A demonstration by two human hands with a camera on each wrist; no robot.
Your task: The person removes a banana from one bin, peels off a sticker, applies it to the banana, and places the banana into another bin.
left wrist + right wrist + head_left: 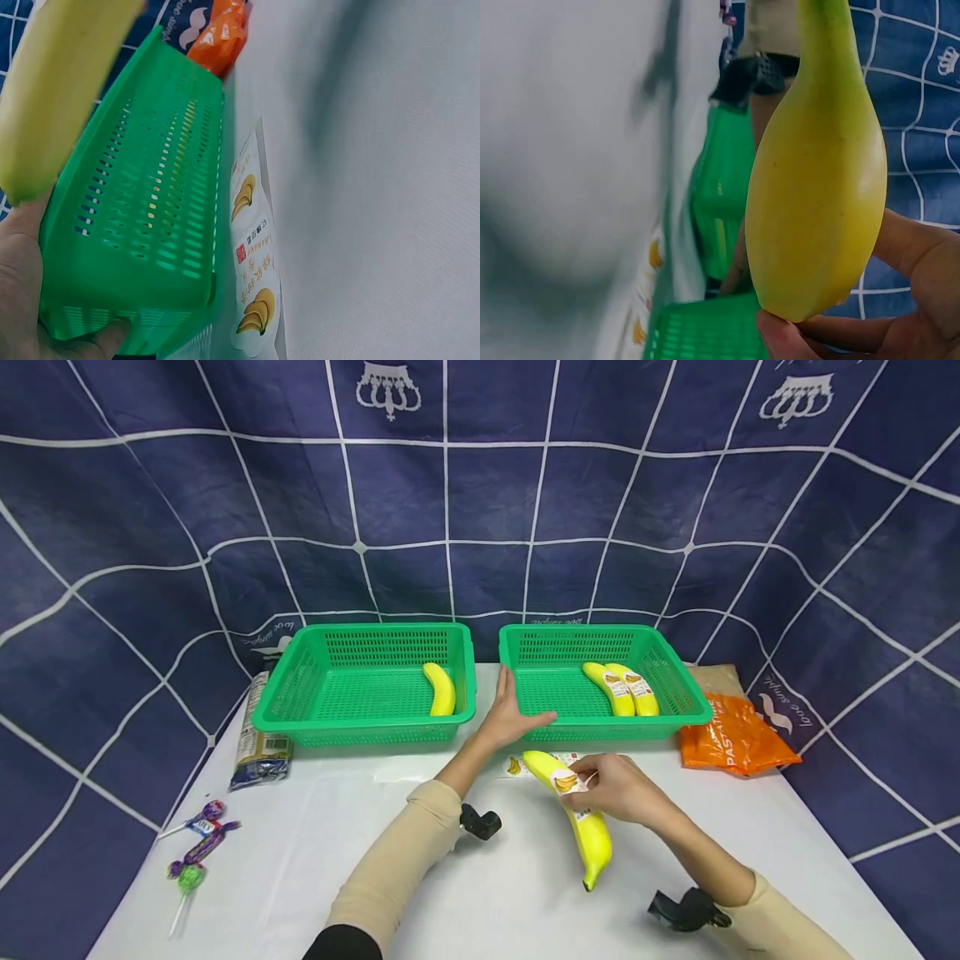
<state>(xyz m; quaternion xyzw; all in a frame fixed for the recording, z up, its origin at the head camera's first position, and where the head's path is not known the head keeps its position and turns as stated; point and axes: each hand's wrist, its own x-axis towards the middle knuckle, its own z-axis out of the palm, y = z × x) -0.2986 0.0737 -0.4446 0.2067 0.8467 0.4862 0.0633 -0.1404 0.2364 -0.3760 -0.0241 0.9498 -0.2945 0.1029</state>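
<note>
My right hand grips a yellow banana just above the white table, its fingers over a banana sticker on the peel. In the right wrist view the banana fills the frame, held from below by my fingers. My left hand rests on the near left corner of the right green basket, thumb along its front rim. That basket holds two stickered bananas. The left green basket holds one plain banana. A strip of banana stickers lies on the table in front of the right basket.
An orange snack bag lies right of the right basket. A dark packet sits left of the left basket, with lollipops near the table's left edge. A blue checked cloth hangs behind and around the table.
</note>
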